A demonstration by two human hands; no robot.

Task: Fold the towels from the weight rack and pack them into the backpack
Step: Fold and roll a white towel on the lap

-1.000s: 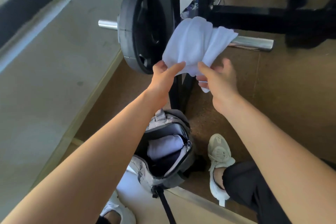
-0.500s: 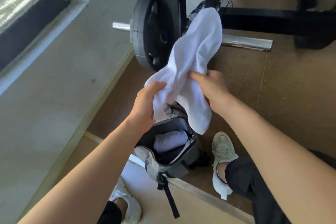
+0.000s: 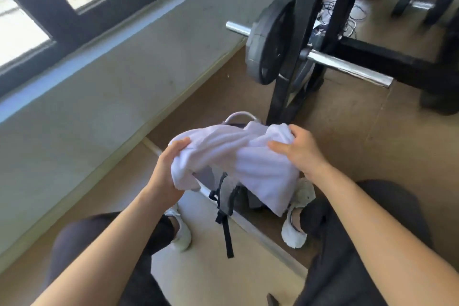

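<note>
Towel point(image 3: 238, 156) is off the barbell point(image 3: 347, 67) now: a second ago it hung draped over the bar, half a second ago it was being pulled down, and it now sits bunched low over the backpack point(image 3: 223, 191), hiding the open compartment that showed before. Left hand point(image 3: 166, 171) has gone from pinching the towel's bottom edge to gripping its left end, and right hand point(image 3: 300, 151) has moved onto its top right, both lower and closer to the body. Camera view has tilted, so more window and wall show.
</note>
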